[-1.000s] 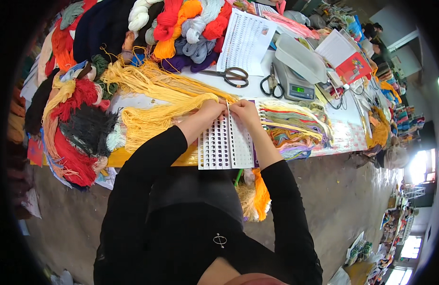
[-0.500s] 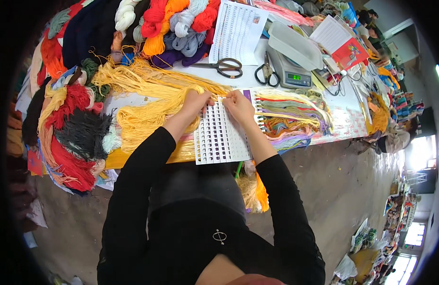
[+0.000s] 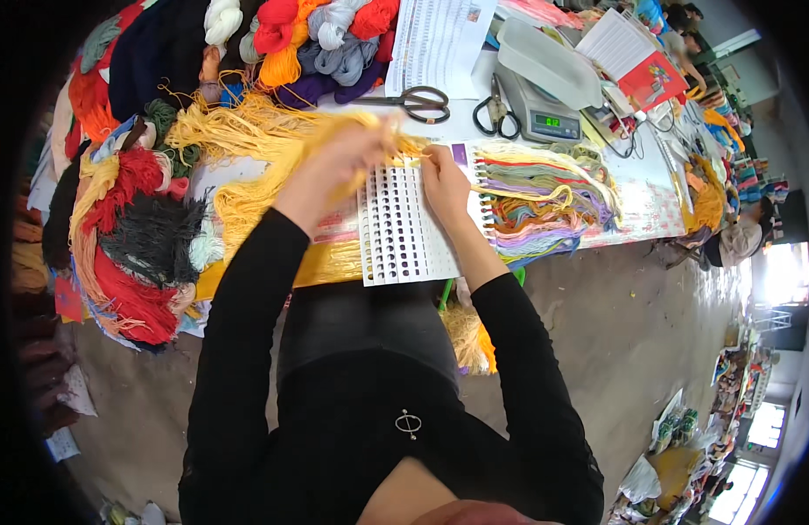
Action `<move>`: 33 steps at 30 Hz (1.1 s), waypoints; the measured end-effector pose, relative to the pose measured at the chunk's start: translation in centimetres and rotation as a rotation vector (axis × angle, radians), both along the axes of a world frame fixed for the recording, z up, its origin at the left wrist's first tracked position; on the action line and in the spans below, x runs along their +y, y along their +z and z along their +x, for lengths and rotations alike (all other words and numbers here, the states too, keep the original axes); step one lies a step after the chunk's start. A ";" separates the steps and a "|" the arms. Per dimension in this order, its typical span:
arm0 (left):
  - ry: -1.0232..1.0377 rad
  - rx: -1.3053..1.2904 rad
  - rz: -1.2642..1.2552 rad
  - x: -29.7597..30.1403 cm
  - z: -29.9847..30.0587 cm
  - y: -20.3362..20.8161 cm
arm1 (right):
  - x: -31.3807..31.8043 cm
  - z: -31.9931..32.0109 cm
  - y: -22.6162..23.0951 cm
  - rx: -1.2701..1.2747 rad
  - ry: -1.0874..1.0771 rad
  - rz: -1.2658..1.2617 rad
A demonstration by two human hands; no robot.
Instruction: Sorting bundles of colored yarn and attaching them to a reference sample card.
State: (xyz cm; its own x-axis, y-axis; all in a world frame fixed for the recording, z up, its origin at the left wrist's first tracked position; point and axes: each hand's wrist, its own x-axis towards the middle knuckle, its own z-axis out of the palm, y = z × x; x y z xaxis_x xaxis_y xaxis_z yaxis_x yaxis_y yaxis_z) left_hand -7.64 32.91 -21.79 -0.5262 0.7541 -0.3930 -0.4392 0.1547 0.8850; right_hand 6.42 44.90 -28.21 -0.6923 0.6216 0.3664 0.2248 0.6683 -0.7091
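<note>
A white punched card [image 3: 404, 232] with rows of holes lies at the front edge of the table. My right hand [image 3: 446, 182] is closed at its top edge, thumb and fingers pinching the card there, close to some yellow strands. My left hand [image 3: 339, 171] is over the yellow yarn [image 3: 256, 188], left of the card; its fingers are smeared by motion, and blurred yellow strands show around them. Right of the card, a row of many-coloured thread bundles [image 3: 545, 197] hangs from a holed strip, with one yellow strand looped across them.
Behind the card lie black-handled scissors [image 3: 425, 105] and a second pair [image 3: 496, 116]. A digital scale [image 3: 549, 122] carries a clear plastic tray [image 3: 549, 66]. A printed sheet [image 3: 435, 44] and a red booklet [image 3: 651, 80] lie farther back. Coloured yarn heaps [image 3: 142, 236] fill the left side.
My left hand has lifted up and left, away from the card's top edge, with yellow strands shifting beside it. My right hand stays at the card's top. The view has shifted slightly.
</note>
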 end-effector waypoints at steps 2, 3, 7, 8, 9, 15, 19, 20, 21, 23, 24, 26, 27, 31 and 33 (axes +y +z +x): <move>-0.314 0.228 -0.125 1.6 2.4 -3.3 | -0.2 0.0 -0.5 0.045 0.019 -0.067; -0.287 0.320 -0.105 1.8 3.1 -3.8 | -0.2 0.1 -0.7 0.060 0.030 -0.074; -0.002 0.555 -0.355 0.9 -0.2 -3.9 | -0.8 -0.2 0.1 -0.252 0.001 0.155; 0.104 0.170 -0.176 -0.3 -2.5 -4.0 | -0.6 -0.2 0.2 -0.248 -0.005 0.156; 0.212 -0.215 0.000 -2.3 -5.4 -4.3 | -0.6 -0.5 0.3 -0.231 -0.003 0.178; 0.310 -0.545 0.419 -14.9 -20.2 0.4 | -0.5 -0.3 0.3 -0.201 0.004 0.188; 0.704 0.663 -0.486 -19.5 -23.9 -0.2 | -1.2 -0.8 1.3 -0.222 0.055 0.134; 0.662 0.692 -0.594 -18.5 -22.8 -0.8 | -1.0 -0.1 1.4 -0.275 0.052 0.077; 0.562 0.789 -0.566 -17.1 -20.7 -1.5 | -0.6 0.3 1.0 -0.271 0.033 0.088; 0.448 0.895 -0.516 -13.2 -14.9 -2.6 | -0.5 0.5 0.6 -0.255 0.015 0.096; 0.302 0.863 -0.244 -9.9 -9.4 -1.8 | 0.2 1.3 0.4 -0.271 -0.013 0.097; 0.309 1.362 0.066 -7.5 -6.2 -5.3 | -1.2 0.3 1.0 -0.215 0.023 0.090; 0.339 1.555 0.072 -6.0 -5.1 -6.4 | -1.4 0.1 0.9 -0.193 0.026 0.105; 0.158 1.426 -0.281 -3.2 -3.4 -9.9 | -2.0 -0.8 1.0 -0.222 0.046 0.094; 0.162 1.391 -0.191 -2.4 -1.4 -7.6 | -1.0 -0.2 0.4 -0.210 0.008 0.125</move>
State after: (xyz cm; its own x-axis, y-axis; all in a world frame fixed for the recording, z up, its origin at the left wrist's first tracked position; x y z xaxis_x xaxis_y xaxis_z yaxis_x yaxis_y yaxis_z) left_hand -9.03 30.55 -29.40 -0.6372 0.6439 0.4235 0.7382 0.3522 0.5753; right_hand 6.21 43.89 -27.78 -0.7659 0.5749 0.2878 0.3528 0.7501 -0.5594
